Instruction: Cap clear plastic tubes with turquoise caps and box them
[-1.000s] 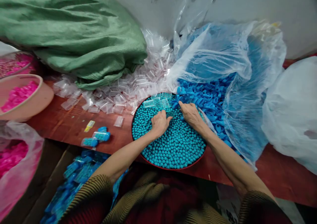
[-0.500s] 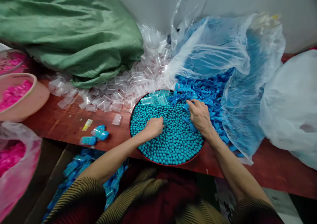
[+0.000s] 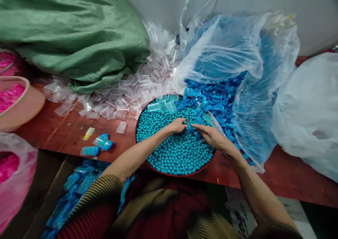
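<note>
A round red-rimmed tray full of teal beads [image 3: 174, 158] lies in front of me. Over its middle, my left hand [image 3: 178, 125] is closed, and whatever it pinches is too small to make out. My right hand [image 3: 208, 135] meets it from the right, its fingers closed on a blue cap [image 3: 190, 127]. Several more blue caps lie on the beads near the tray's upper right edge, beside a heap of blue caps [image 3: 219, 98]. Clear plastic containers [image 3: 154, 106] rest on the beads at the back of the tray.
Clear containers [image 3: 126, 91] are piled behind the tray, by a green sack [image 3: 105, 38]. Two filled blue-capped containers [image 3: 103, 142] lie left on the red table [image 3: 58, 133]. Pink pieces fill a tub [image 3: 31, 101] at far left. A white bag [image 3: 306, 115] stands right.
My right hand has moved left from the cap heap to my left hand, bringing a blue cap. My left hand has shifted right and slightly up. The view has shifted slightly.
</note>
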The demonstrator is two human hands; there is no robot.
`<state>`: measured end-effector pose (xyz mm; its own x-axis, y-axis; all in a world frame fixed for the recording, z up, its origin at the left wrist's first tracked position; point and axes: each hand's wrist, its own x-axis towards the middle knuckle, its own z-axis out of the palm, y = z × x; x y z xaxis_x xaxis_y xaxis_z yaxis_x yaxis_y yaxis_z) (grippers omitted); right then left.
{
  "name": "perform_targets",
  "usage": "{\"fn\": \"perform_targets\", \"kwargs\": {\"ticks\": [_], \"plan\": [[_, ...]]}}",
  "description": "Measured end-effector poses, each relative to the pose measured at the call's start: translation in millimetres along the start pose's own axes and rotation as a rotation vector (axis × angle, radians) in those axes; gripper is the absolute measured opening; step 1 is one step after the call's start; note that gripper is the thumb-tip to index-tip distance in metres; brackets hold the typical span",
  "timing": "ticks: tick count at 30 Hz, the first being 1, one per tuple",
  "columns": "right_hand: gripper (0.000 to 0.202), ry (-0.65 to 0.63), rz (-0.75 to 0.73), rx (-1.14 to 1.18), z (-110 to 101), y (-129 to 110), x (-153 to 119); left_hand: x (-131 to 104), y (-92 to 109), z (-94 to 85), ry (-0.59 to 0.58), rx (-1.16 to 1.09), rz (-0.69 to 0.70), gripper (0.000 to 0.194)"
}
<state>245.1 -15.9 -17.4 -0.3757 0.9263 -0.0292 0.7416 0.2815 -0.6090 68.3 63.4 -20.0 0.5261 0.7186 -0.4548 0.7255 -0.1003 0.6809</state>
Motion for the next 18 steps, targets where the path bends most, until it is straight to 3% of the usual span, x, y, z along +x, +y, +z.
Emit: {"fn": "perform_targets", "kwargs": {"ticks": [3, 6, 9, 12, 14, 18], "plan": [[0.046, -0.03, -0.081, -0.101, 0.3, -5.6, -8.5, -7.1, -8.3, -4.1, -0.086, -0.34, -0.042, 0.013], [0.044, -0.041, -0.072, -0.234, 4.8, -13.4, -13.5, -11.1, -15.3, -6.8, -0.189, -0.748, -0.119, 0.012], [0.039, 0.068, -0.018, -0.149, 8.8, -16.3, -8.3, -14.6, -22.4, -8.5, -0.216, -0.942, -0.11, 0.025], [0.038, 0.213, 0.136, 0.077, 12.5, -12.9, 2.8, -23.3, -31.2, -10.9, -0.21, -1.045, -0.063, 0.038], [0.037, 0.243, 0.195, 0.11, 14.9, -10.8, 8.0, -32.0, -37.0, -13.6, -0.201, -1.058, -0.056, 0.043], [0.041, 0.236, 0.13, -0.243, 11.8, -17.1, 6.2, -48.8, -44.6, -21.7, -0.121, -0.969, -0.05, 0.035]]}}
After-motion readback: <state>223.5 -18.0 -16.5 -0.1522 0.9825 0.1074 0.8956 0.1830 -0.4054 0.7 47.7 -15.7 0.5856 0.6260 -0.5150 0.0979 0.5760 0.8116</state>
